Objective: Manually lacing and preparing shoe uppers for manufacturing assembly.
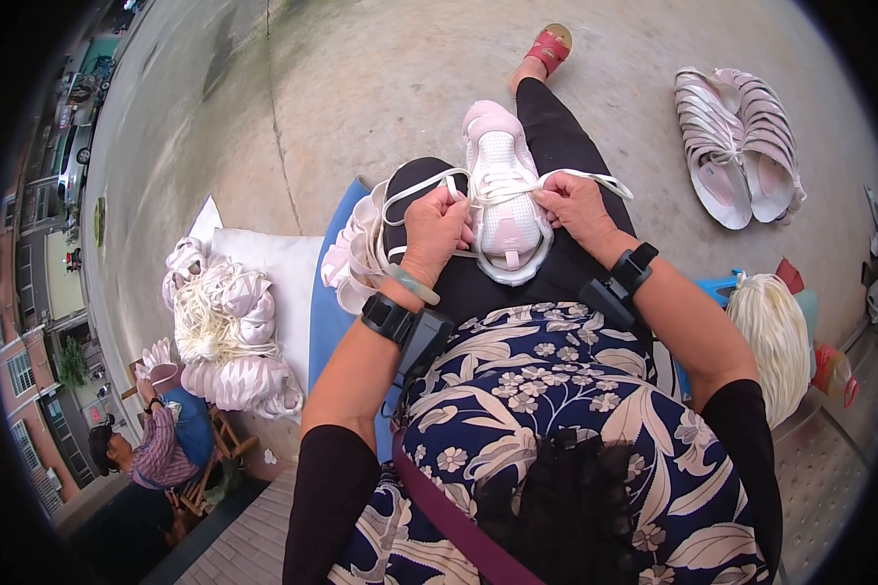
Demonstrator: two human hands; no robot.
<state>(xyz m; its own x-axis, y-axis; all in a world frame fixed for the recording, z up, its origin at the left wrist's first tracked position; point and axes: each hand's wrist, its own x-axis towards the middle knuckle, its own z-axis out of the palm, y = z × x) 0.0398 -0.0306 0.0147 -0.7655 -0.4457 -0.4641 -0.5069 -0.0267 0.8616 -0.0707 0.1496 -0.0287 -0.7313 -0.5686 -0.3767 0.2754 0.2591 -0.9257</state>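
Observation:
Across my lap lies a pink and white shoe upper (490,124), its toe pointing away from me and its heel opening nearest me. A white shoelace (610,182) runs through its eyelets. On the left side of the upper, my left hand (437,229) is closed, pinching the lace, which loops out over my left thigh. My right hand (580,207) is closed too, gripping the lace at the right edge, with a free end sticking out to the right. More shoe uppers (346,255) are nested beside my left thigh.
Left of me, a heap of shoe uppers (249,388) carries a tangle of white laces (219,317). Two nested rows of uppers (717,161) lie on the ground at far right. A bundle of white laces (771,331) hangs by my right elbow. Another person (161,448) sits at lower left.

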